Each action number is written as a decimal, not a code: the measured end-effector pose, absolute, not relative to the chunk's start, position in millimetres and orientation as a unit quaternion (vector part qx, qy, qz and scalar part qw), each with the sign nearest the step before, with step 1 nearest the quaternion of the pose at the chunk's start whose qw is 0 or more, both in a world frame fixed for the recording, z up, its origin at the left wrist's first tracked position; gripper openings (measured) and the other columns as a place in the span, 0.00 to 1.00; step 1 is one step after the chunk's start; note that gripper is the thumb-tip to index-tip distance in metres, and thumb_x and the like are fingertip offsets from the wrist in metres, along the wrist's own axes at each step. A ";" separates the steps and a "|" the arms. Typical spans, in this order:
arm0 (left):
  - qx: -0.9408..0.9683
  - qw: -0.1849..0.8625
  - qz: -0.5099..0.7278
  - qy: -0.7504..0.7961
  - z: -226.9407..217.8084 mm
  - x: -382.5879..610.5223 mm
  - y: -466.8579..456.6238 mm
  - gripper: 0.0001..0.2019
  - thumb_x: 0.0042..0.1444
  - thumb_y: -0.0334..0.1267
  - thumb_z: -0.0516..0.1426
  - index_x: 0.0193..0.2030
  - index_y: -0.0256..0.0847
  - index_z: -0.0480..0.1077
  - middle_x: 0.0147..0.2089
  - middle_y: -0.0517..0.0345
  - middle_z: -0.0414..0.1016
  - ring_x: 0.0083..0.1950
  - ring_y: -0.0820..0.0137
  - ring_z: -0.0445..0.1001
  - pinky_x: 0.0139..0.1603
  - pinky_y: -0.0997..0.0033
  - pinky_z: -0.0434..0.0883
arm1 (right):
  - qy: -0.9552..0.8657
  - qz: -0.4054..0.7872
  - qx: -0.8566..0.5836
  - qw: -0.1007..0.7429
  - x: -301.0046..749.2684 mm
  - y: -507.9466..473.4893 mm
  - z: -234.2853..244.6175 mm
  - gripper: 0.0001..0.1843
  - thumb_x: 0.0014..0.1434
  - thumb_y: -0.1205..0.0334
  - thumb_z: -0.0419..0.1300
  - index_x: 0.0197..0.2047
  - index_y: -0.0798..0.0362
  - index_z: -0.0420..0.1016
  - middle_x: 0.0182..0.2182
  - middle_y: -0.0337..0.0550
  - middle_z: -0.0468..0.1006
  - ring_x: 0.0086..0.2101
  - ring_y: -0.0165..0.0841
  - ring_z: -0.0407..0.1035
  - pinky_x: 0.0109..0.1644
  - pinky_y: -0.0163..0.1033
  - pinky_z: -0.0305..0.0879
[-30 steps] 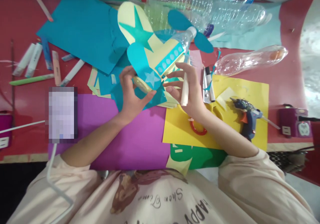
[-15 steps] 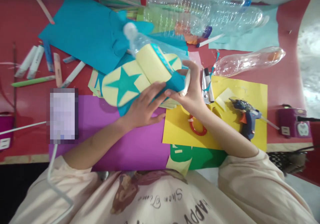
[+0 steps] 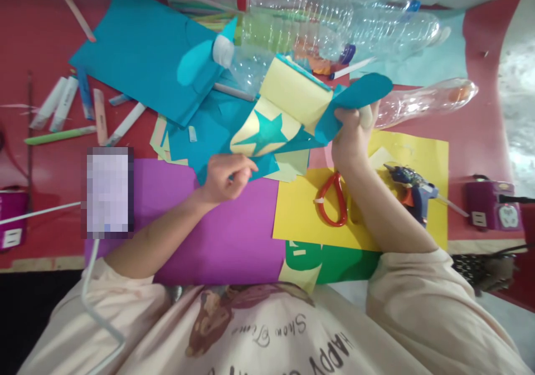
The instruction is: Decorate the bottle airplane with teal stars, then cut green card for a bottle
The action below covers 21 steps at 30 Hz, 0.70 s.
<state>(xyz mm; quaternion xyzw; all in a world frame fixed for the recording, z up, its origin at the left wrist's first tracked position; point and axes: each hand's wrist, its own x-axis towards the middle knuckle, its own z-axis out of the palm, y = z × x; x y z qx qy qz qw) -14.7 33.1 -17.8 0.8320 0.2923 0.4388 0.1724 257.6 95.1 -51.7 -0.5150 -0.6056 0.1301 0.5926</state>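
A clear plastic bottle (image 3: pixel 246 66) wrapped in pale yellow paper (image 3: pixel 295 93), with teal paper wings and a teal star (image 3: pixel 265 132), is held over the table. My right hand (image 3: pixel 353 135) is closed round its rear end, next to a teal fin (image 3: pixel 361 93), and a white stick shows between the fingers. My left hand (image 3: pixel 228 177) is loosely curled below the star wing, pinching the edge of teal paper (image 3: pixel 200 135).
Purple paper (image 3: pixel 225 235), yellow paper (image 3: pixel 418 152) and green paper lie in front of me. Red-handled scissors (image 3: pixel 332 196) and a blue glue gun (image 3: pixel 412 188) rest on the yellow sheet. Empty bottles (image 3: pixel 334 13) lie at the back, markers (image 3: pixel 62 105) at left.
The bottle craft swung round and moved right, its cap now pointing to the back left. My right hand rose and took its rear end; my left hand let go and dropped lower.
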 end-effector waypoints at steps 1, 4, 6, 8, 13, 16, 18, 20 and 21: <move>0.796 0.193 0.467 0.333 -19.5 -15.7 37.5 0.17 0.67 0.38 0.46 0.30 0.41 0.70 0.22 0.63 0.71 0.21 0.76 0.69 0.21 0.75 0.64 | -0.602 0.123 -0.516 0.597 258.7 94.8 -49.3 0.12 0.62 0.52 0.55 0.47 0.44 0.63 0.34 0.39 0.67 0.36 0.36 0.68 0.39 0.45 0.70; 0.672 0.166 0.579 0.430 -22.6 -16.9 47.9 0.20 0.68 0.46 0.45 0.28 0.43 0.66 0.24 0.60 0.66 0.24 0.72 0.66 0.22 0.71 0.63 | -0.626 0.117 -0.505 0.583 257.9 91.0 -39.1 0.11 0.59 0.54 0.57 0.43 0.46 0.63 0.32 0.39 0.65 0.35 0.35 0.66 0.39 0.43 0.69; 0.668 0.078 0.606 0.424 -21.8 -16.6 49.3 0.16 0.68 0.45 0.45 0.31 0.44 0.66 0.29 0.59 0.68 0.31 0.69 0.71 0.31 0.66 0.69 | -0.644 0.134 -0.490 0.571 253.0 86.3 -32.9 0.11 0.58 0.53 0.58 0.42 0.46 0.63 0.33 0.40 0.66 0.35 0.35 0.67 0.38 0.43 0.70; 0.729 0.023 0.567 0.383 -17.9 -15.7 45.3 0.10 0.68 0.41 0.46 0.41 0.47 0.68 0.38 0.58 0.73 0.42 0.67 0.74 0.42 0.63 0.72 | -0.672 0.181 -0.471 0.543 245.5 80.5 -29.1 0.13 0.58 0.50 0.57 0.43 0.46 0.64 0.38 0.41 0.69 0.39 0.37 0.69 0.42 0.46 0.71; 0.848 -0.098 0.432 0.292 -1.6 -9.0 27.4 0.12 0.69 0.40 0.45 0.49 0.49 0.68 0.45 0.61 0.80 0.48 0.69 0.76 0.50 0.64 0.67 | -0.720 0.308 -0.435 0.444 227.2 68.5 -29.7 0.23 0.56 0.48 0.62 0.52 0.42 0.61 0.40 0.39 0.72 0.40 0.39 0.72 0.42 0.48 0.73; 0.879 -0.153 0.348 0.287 4.7 -4.3 24.2 0.16 0.69 0.43 0.42 0.51 0.48 0.69 0.48 0.62 0.81 0.48 0.68 0.77 0.51 0.63 0.64 | -0.698 0.390 -0.425 0.424 220.5 65.4 -30.6 0.27 0.55 0.46 0.64 0.53 0.42 0.60 0.42 0.39 0.74 0.40 0.38 0.73 0.41 0.47 0.75; 0.892 -0.155 0.314 0.285 5.7 -2.7 25.2 0.18 0.70 0.43 0.42 0.54 0.46 0.69 0.50 0.60 0.81 0.49 0.68 0.78 0.51 0.62 0.63 | -0.669 0.427 -0.434 0.427 217.2 64.2 -29.0 0.29 0.53 0.45 0.66 0.53 0.43 0.60 0.45 0.40 0.74 0.43 0.39 0.73 0.45 0.48 0.76; 0.902 -0.146 0.295 0.280 5.2 -2.7 26.9 0.18 0.70 0.42 0.42 0.56 0.43 0.68 0.52 0.57 0.80 0.50 0.67 0.78 0.52 0.62 0.64 | -0.635 0.455 -0.452 0.430 214.5 63.3 -26.7 0.28 0.53 0.44 0.66 0.51 0.45 0.61 0.45 0.41 0.75 0.45 0.40 0.73 0.49 0.49 0.75; 0.905 -0.142 0.290 0.277 4.7 -3.1 27.6 0.18 0.69 0.42 0.43 0.56 0.42 0.68 0.52 0.56 0.80 0.51 0.67 0.77 0.52 0.63 0.64 | -0.621 0.466 -0.460 0.431 213.4 63.0 -25.9 0.27 0.53 0.43 0.65 0.50 0.45 0.61 0.45 0.41 0.75 0.45 0.40 0.74 0.50 0.49 0.75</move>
